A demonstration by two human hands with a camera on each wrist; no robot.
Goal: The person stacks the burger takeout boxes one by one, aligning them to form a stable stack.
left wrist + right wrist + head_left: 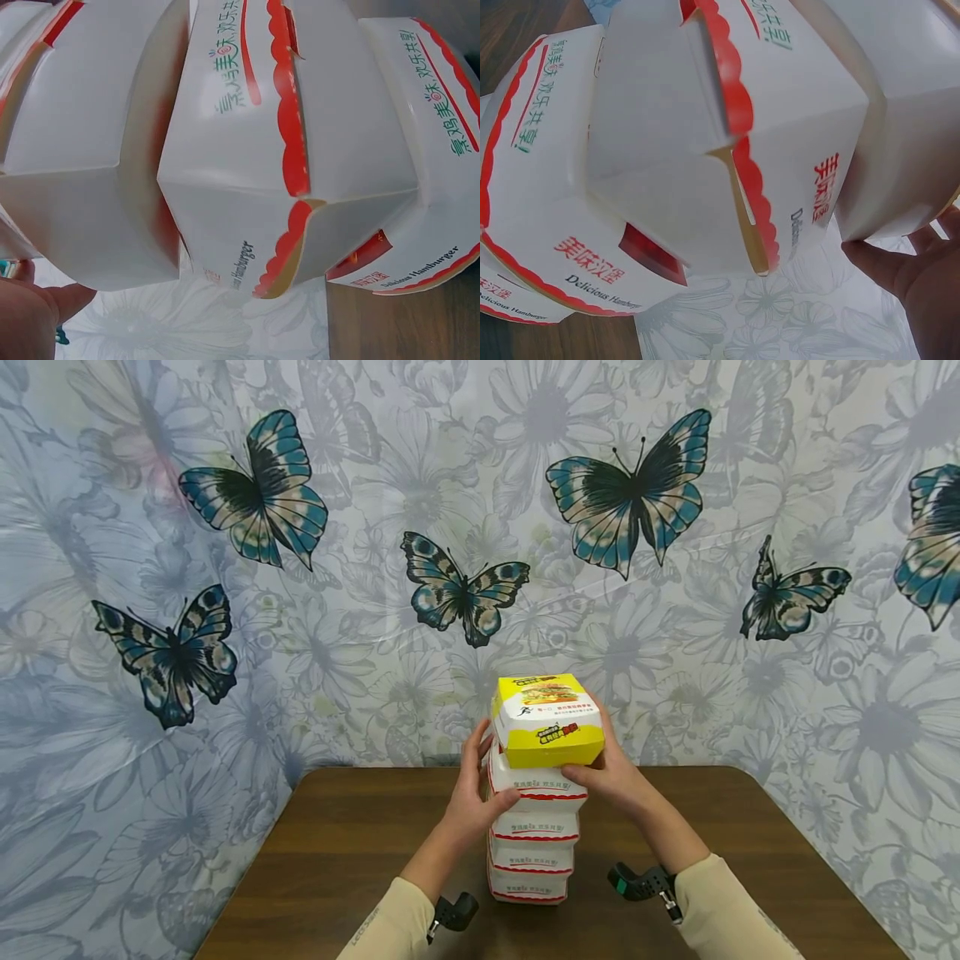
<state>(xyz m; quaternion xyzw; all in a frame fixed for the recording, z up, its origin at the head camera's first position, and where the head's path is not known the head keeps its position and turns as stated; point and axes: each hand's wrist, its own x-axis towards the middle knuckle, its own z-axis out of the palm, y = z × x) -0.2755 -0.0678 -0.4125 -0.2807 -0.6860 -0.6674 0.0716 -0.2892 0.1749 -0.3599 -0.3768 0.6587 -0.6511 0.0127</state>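
A yellow-and-white burger box (551, 722) with a burger picture on its lid sits on top of a stack of several white burger boxes (532, 858) with red scalloped trim. My right hand (618, 777) holds the yellow box by its right side, thumb at the front lower corner and fingers behind. At the stack's upper left, my left hand (476, 793) has its fingers extended beside the boxes and its thumb by the top white box. Both wrist views show the white boxes (247, 150) close up; the right thumb (877, 262) meets a box's lower corner.
The stack stands near the front of a brown wooden table (360, 835). Behind the table hangs a pale floral cloth (352, 693) printed with blue butterflies. Black devices (641, 883) are strapped at both wrists.
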